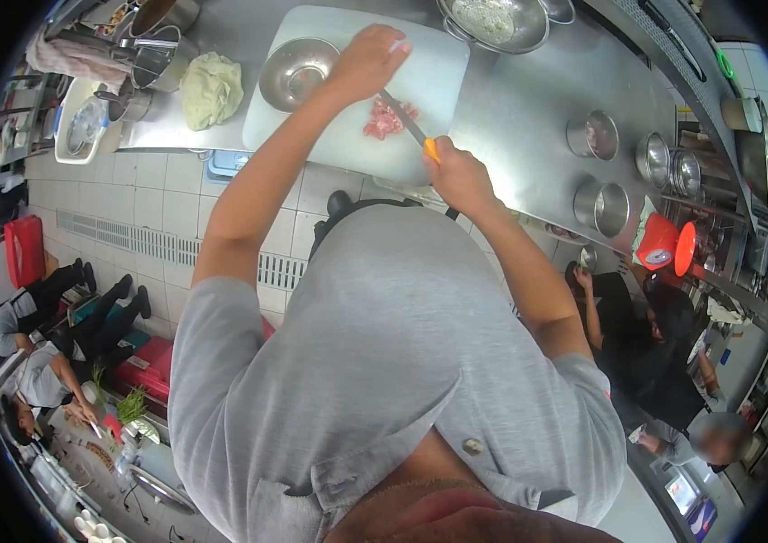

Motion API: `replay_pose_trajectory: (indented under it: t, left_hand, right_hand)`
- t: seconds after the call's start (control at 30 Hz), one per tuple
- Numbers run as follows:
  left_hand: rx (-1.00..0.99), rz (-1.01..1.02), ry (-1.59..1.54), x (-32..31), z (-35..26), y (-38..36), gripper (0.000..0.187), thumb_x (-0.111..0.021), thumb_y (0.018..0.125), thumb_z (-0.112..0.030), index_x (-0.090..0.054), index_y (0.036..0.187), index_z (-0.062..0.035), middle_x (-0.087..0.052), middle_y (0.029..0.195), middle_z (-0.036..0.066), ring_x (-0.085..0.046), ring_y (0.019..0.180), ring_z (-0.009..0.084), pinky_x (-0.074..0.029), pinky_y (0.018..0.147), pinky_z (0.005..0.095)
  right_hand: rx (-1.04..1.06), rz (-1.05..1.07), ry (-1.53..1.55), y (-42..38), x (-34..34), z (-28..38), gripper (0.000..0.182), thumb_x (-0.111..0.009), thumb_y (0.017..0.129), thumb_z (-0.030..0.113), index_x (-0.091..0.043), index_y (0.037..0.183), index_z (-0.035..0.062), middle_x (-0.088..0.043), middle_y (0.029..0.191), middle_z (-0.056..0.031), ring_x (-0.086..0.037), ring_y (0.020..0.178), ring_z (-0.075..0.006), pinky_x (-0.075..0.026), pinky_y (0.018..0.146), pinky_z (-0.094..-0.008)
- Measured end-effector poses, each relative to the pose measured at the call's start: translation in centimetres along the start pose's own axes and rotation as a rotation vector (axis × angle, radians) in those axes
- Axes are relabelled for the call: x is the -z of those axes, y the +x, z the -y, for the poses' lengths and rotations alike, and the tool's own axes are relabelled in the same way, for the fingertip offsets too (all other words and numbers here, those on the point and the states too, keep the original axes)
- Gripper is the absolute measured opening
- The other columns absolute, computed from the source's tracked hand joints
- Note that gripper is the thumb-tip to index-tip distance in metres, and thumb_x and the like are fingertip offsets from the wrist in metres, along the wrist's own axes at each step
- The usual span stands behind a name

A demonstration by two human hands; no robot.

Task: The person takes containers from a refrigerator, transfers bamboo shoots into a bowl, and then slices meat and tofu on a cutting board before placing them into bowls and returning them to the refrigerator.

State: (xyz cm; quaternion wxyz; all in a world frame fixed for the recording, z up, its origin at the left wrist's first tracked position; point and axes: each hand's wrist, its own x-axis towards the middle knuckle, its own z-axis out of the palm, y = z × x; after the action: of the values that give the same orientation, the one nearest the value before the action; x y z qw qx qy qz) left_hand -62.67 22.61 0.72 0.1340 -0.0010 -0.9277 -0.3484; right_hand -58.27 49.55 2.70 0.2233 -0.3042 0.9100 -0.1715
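Note:
My right hand (462, 181) is wrapped around the orange handle of a knife (408, 120). The blade points up and left across a white cutting board (443, 72), over a small heap of chopped pink raw meat (386, 120). Just beyond the blade's tip, my left hand (368, 61) is above the board with its fingers loosely apart, and I see nothing held in it. A metal bowl (298, 74) sits on the board's left side, beside my left forearm.
A crumpled pale green cloth (212, 89) and a white tub (85, 122) are to the left. A colander (501, 23) stands behind the board. Metal pots (601, 206), a red scale (657, 242) and a co-worker (646, 335) are to the right. More people (44, 371) are behind, left.

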Motion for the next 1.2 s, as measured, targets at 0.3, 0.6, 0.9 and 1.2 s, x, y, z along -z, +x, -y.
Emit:
replay_pose_trajectory:
  t: [0.3,0.6,0.9,1.2]
  left_hand:
    - [0.020,0.142,0.417,-7.8,4.4,0.2,0.056,-0.038,0.111,-0.043,-0.061,0.135,0.0012,-0.053,0.147,0.029,-0.042,0.145,0.0425,-0.023,0.128,0.0483]
    - [0.126,0.181,0.443,-7.5,4.2,-1.0,0.061,-0.038,0.110,-0.049,-0.053,0.146,-0.0026,-0.041,0.158,0.028,-0.027,0.152,0.0483,-0.021,0.125,0.0593]
    - [0.129,0.060,0.351,-8.9,5.3,-1.6,0.059,-0.041,0.110,-0.044,-0.042,0.156,-0.0071,-0.029,0.165,0.027,-0.019,0.156,0.0467,-0.018,0.125,0.0609]
    - [0.137,0.078,0.399,-8.9,5.2,-1.3,0.059,-0.046,0.109,-0.041,-0.039,0.156,-0.0066,-0.026,0.166,0.026,-0.019,0.156,0.0455,-0.017,0.126,0.0601]
  right_hand:
    - [-0.016,0.093,-0.069,0.5,0.5,0.7,0.031,-0.053,0.105,0.030,-0.054,0.111,-0.0005,-0.073,0.087,-0.0241,-0.073,0.084,-0.0423,-0.057,0.075,-0.0535]
    - [-0.019,0.156,-0.099,0.9,0.8,0.7,0.022,-0.050,0.105,0.020,-0.052,0.111,-0.0010,-0.074,0.090,-0.0227,-0.074,0.087,-0.0394,-0.058,0.077,-0.0519]
    - [0.006,0.218,-0.104,2.3,-0.3,-0.3,0.020,-0.045,0.105,0.018,-0.048,0.111,-0.0013,-0.073,0.088,-0.0228,-0.073,0.084,-0.0415,-0.058,0.075,-0.0530]
    - [-0.028,0.238,-0.134,3.7,-1.8,-0.5,0.017,-0.046,0.101,0.010,-0.049,0.113,-0.0029,-0.074,0.092,-0.0271,-0.074,0.088,-0.0435,-0.059,0.078,-0.0522]
